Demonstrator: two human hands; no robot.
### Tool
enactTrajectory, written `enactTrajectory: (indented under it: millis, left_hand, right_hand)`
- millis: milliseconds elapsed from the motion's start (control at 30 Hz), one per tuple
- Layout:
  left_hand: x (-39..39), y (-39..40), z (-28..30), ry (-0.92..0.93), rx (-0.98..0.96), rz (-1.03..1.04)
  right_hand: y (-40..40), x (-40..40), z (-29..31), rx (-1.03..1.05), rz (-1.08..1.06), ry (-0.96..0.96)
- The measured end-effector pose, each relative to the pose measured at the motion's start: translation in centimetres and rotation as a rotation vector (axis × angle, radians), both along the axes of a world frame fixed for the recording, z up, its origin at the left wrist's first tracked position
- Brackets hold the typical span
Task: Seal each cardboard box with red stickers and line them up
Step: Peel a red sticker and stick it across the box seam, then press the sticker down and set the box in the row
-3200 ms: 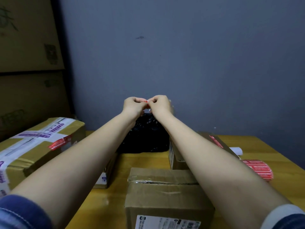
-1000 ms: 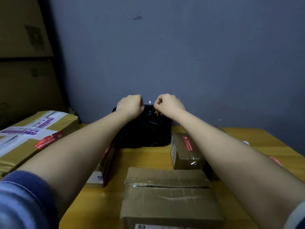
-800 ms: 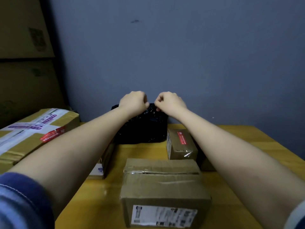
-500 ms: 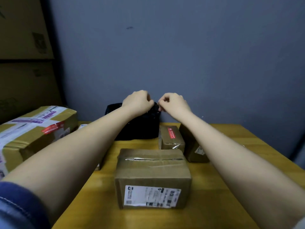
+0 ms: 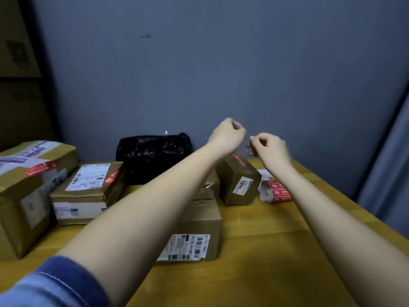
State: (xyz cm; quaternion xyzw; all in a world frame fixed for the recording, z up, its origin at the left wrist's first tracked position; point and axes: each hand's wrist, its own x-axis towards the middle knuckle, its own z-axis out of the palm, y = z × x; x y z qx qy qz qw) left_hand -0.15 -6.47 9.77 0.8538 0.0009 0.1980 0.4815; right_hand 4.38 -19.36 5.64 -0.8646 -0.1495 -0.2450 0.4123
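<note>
Head view: left hand and right hand hover with curled fingers above the counter (anything pinched is too small to tell). Cardboard boxes cluster left; red sticker roll lies right.

Dim, flat indoor light; soft overall, hands motion-blurred; wide-angle bending at edges; left corner dark.

A crumpled black plastic bag is sitting at the back of the wooden bench, leaning against the grey-blue wall behind it.
</note>
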Motion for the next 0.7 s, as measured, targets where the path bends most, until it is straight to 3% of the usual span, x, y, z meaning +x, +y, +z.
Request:
enactTrajectory:
  millis: [133, 267, 700]
  left_hand:
    - [0.5, -5.0, -0.1, 0.018, -0.193, -0.052]
    - [1.2, -9.1, -1.7, 0.088, -0.252, -0.076]
    - [4.9, -14.5, -11.8, 0.359, -0.156, -0.012]
  right_hand:
    - [-2.9, 0.3, -0.7, -0.022, -0.049, -0.001]
    - [-5.7, 1.2, -2.2, -0.045, -0.078, 0.001]
    - [-9.7, 5.7, -10.3, -0.039, -0.231, 0.313]
